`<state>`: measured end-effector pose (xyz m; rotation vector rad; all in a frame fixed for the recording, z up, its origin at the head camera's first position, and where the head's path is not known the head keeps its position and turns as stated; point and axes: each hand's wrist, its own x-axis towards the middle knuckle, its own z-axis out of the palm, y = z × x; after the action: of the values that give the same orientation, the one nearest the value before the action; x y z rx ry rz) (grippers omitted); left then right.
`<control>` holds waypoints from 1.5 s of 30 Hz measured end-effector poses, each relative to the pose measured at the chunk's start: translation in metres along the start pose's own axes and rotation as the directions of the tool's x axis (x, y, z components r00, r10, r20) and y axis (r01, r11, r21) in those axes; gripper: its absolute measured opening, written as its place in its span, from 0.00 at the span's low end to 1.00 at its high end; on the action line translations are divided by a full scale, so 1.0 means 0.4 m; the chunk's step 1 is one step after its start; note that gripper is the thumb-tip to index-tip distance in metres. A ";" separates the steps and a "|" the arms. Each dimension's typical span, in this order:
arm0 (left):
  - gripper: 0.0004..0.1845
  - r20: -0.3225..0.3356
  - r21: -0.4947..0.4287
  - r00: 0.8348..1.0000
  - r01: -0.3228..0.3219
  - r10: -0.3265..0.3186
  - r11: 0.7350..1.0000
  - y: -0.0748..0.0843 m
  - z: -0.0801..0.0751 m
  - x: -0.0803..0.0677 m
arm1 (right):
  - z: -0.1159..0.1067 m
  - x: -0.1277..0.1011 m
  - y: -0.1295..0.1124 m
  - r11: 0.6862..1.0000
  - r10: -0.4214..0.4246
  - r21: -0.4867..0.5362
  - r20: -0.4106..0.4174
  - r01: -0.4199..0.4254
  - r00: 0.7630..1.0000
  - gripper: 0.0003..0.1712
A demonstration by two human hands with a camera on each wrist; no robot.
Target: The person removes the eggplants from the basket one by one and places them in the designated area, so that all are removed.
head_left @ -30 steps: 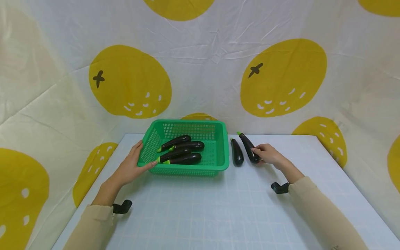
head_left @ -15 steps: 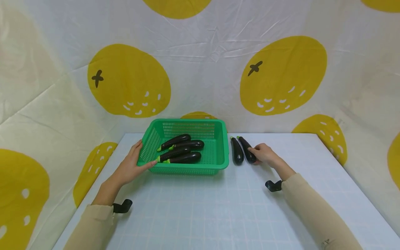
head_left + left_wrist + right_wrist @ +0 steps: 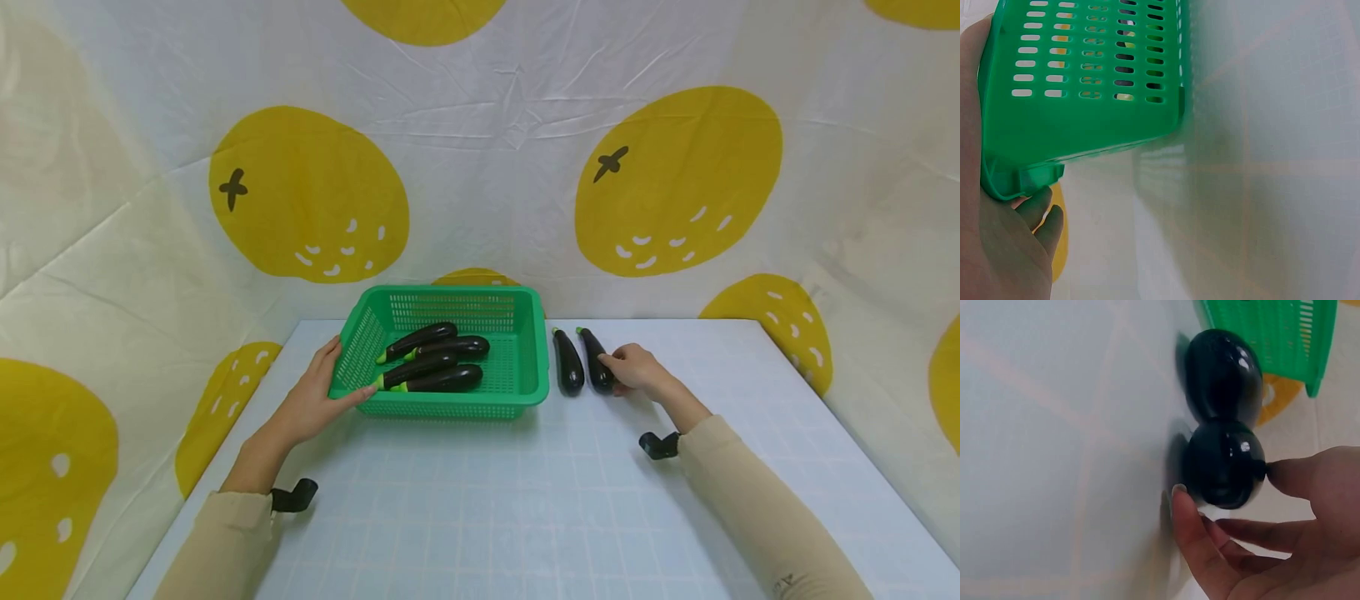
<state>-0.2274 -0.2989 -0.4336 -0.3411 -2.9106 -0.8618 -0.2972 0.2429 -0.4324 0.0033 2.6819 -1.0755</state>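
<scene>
Hands at frame centre: the left hand (image 3: 318, 398) grips the near left corner of the green basket (image 3: 525, 367), thumb over the rim; the right hand (image 3: 633, 370) pinches the outer aubergine (image 3: 596, 367) at its rounded end, thumb and fingers curled about it. Since a second ago this aubergine has slid left and swung straighter, so that it now lies just beside the second aubergine (image 3: 567, 371), right of the basket on the bench (image 3: 525, 517); the pair is gathered, neither lifted. Four aubergines (image 3: 435, 367) lie inside the basket. Right wrist view alone shows the two rounded ends touching (image 3: 1225, 419) and the fingertips (image 3: 1179, 495) against the bench. Left wrist view alone shows fingers (image 3: 1044, 215) curled beneath the basket corner (image 3: 1022, 178).
</scene>
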 end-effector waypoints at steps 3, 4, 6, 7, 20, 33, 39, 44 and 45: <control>0.60 -0.002 0.001 1.000 0.004 -0.004 1.000 0.002 -0.003 -0.002 | -0.005 0.001 0.003 1.000 -0.031 0.002 -0.004 0.031 1.000 0.27; 0.60 -0.002 0.002 1.000 0.005 -0.005 1.000 0.002 -0.003 -0.002 | -0.007 0.001 0.004 0.999 -0.038 0.003 -0.006 0.038 0.999 0.26; 0.60 -0.003 0.001 1.000 0.006 -0.006 1.000 0.004 -0.004 -0.002 | -0.012 -0.002 0.005 0.999 -0.052 -0.003 -0.006 0.052 0.999 0.25; 0.60 -0.002 0.001 1.000 0.006 -0.006 1.000 0.004 -0.004 -0.002 | -0.014 -0.005 0.005 0.998 -0.054 -0.010 -0.008 0.054 0.999 0.25; 0.61 0.007 -0.001 1.000 0.007 -0.007 1.000 0.004 -0.003 0.000 | -0.060 -0.074 -0.050 0.967 -0.172 -0.193 -0.015 0.166 0.985 0.28; 0.60 0.006 -0.004 1.000 -0.002 0.002 1.000 0.009 -0.007 0.000 | -0.050 -0.129 -0.131 0.930 -0.334 -0.159 0.009 0.331 0.942 0.25; 0.59 0.005 -0.006 1.000 -0.006 0.006 1.000 0.012 -0.011 0.001 | -0.029 -0.143 -0.166 0.899 -0.430 -0.081 0.025 0.431 0.902 0.24; 0.59 0.010 -0.001 1.000 -0.001 0.001 1.000 0.011 -0.009 -0.002 | -0.002 -0.146 -0.194 0.852 -0.523 -0.036 0.014 0.523 0.852 0.24; 0.59 0.010 -0.001 1.000 0.001 -0.001 1.000 0.010 -0.008 -0.002 | 0.004 -0.146 -0.200 0.839 -0.543 -0.039 0.007 0.543 0.840 0.24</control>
<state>-0.2256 -0.2978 -0.4290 -0.3453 -2.9203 -0.8636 -0.2478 0.1892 -0.3656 -0.8132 2.7737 -1.1574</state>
